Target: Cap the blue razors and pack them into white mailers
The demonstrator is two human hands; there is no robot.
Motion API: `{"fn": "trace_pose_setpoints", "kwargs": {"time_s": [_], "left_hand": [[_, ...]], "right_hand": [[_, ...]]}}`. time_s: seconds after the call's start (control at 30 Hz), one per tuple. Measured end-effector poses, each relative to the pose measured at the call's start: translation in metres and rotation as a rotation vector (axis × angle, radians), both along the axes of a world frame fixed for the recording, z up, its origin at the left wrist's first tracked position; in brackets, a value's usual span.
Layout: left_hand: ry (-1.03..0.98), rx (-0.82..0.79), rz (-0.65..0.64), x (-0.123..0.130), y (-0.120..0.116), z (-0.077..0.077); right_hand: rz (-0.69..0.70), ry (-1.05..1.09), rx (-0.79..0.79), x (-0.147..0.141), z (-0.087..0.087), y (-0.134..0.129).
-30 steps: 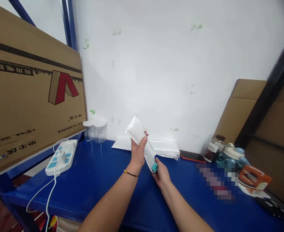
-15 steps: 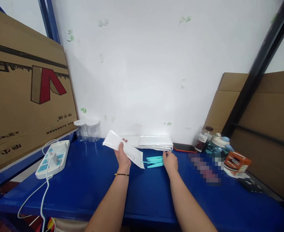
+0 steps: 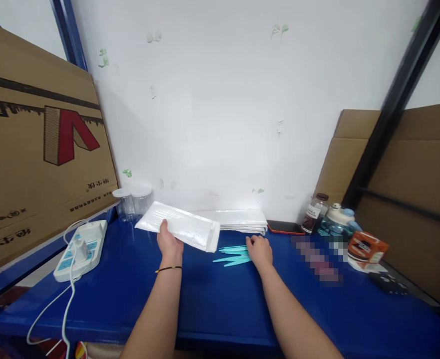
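A white padded envelope (image 3: 184, 228) is held up by my left hand (image 3: 169, 245), thumb on top and fingers beneath it. To the right of the envelope, several thin turquoise sticks (image 3: 235, 255) lie fanned out over the blue table. Their right ends run under the fingers of my right hand (image 3: 260, 251), which is curled over them. A stack of white envelopes (image 3: 242, 219) lies behind, against the wall.
On the left stand two clear jars (image 3: 125, 205) with white lids and a power strip (image 3: 80, 251) with cables. Toward the right are a phone (image 3: 286, 228), a dark bottle (image 3: 314, 214), a blue-white bottle (image 3: 337, 222) and an orange box (image 3: 367, 249).
My left hand has moved left with the envelope, now flatter and apart from the sticks. My right hand has shifted slightly left, and the sticks are more spread out.
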State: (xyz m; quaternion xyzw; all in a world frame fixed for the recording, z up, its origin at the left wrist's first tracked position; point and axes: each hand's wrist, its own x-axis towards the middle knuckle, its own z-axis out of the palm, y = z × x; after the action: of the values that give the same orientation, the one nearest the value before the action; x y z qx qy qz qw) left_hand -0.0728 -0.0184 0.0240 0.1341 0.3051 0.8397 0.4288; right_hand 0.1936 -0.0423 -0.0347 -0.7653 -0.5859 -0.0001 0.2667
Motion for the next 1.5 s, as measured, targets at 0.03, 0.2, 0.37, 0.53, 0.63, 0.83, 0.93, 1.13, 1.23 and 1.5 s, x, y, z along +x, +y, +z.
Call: {"fn": "trace_pose_setpoints", "kwargs": {"time_s": [0.03,0.2,0.37,0.53,0.63,0.83,0.93,1.13,1.23,1.5], "left_hand": [[-0.035,-0.087,0.024,-0.009,0.004,-0.004],[-0.178,-0.321,0.052,-0.042,0.010,-0.018],[-0.181,-0.267,-0.004,-0.031,0.007,-0.016],[-0.128,-0.214,-0.032,0.001,0.000,-0.016],[-0.153,-0.195,-0.072,0.018,-0.005,-0.016],[-0.182,-0.144,-0.185,0.037,-0.010,-0.014],[-0.155,-0.114,-0.181,0.040,-0.011,-0.016],[-0.123,-0.121,-0.129,0.036,-0.012,-0.018],[-0.144,-0.141,-0.112,0.034,-0.013,-0.019],[-0.128,-0.198,-0.015,0.025,-0.003,-0.031]], "right_hand": [[0.004,0.004,-0.005,0.000,0.000,0.001],[0.012,0.032,-0.032,0.002,-0.003,0.003],[-0.003,0.125,0.215,-0.003,0.006,-0.002],[0.520,0.439,0.512,-0.032,0.024,-0.013],[0.636,0.528,0.451,-0.048,0.026,-0.015],[0.713,0.658,0.301,-0.055,0.025,-0.017],[0.781,0.709,0.239,-0.056,0.028,-0.021],[0.693,0.720,0.139,-0.056,0.025,-0.018],[0.721,0.632,0.131,-0.054,0.020,-0.014],[0.746,0.772,-0.170,-0.057,0.019,-0.016]]}}
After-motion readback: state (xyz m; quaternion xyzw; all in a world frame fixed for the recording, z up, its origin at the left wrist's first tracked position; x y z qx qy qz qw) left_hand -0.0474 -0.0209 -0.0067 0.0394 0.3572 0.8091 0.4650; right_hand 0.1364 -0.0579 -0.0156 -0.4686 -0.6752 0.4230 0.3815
